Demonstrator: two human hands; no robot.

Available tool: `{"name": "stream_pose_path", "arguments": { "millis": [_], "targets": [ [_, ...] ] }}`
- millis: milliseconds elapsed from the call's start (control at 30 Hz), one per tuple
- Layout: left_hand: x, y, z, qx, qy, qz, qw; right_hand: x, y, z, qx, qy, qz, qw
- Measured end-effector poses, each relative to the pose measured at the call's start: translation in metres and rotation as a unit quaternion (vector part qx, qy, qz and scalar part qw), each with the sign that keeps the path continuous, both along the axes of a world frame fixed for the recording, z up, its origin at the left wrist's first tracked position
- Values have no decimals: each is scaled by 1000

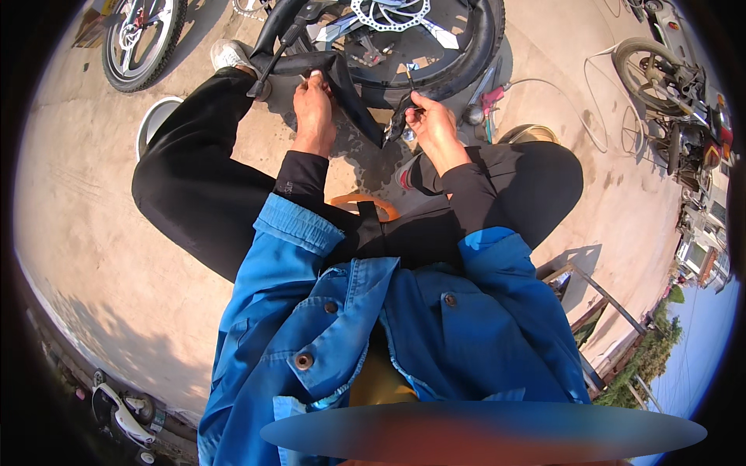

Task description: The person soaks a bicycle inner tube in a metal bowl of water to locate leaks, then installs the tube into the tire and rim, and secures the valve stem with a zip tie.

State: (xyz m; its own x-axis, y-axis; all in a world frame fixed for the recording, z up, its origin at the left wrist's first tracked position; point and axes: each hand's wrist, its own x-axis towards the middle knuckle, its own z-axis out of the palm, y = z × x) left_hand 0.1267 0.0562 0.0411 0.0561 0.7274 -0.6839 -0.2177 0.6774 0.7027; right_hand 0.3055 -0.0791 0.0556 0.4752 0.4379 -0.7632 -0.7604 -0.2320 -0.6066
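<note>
A limp black inner tube (353,105) hangs in a bend between my hands, in front of a wheel with a silver brake disc (388,14). My left hand (314,115) is closed in a pinch beside the tube. Whatever its fingertips hold is too small to name. In my right hand (433,126), thumb and fingers pinch a thin dark stick with a brass-coloured tip (410,78), pointing up toward the wheel. The right end of the tube's bend lies next to that hand, and whether the fingers touch it I cannot tell.
Small parts (371,54) lie inside the wheel. Tools, one with a pink part (492,96), lie right of it, near a pale hose (579,109). A white basin (158,120) stands by my left leg. Another wheel (145,39) is at far left, a motorcycle (676,109) at right.
</note>
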Motion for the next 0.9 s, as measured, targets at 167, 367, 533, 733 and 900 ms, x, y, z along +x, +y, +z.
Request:
{"name": "stream_pose_path", "arguments": {
  "millis": [167,367,533,733,900],
  "targets": [
    [-16,-69,4,-100,55,-69,991,-5,29,-6,115,63,-84,988],
    [14,-91,-14,-184,-223,-158,944,-14,35,-10,144,82,-86,982],
    [31,-65,-26,-130,-136,65,980,-26,-2,-8,40,5,0,999],
    [38,-54,-24,-71,-131,65,987,-48,3,-43,-121,-12,-11,992],
    [42,-34,-16,-72,-193,6,979,-42,27,-94,56,97,-127,986]
  ]
}}
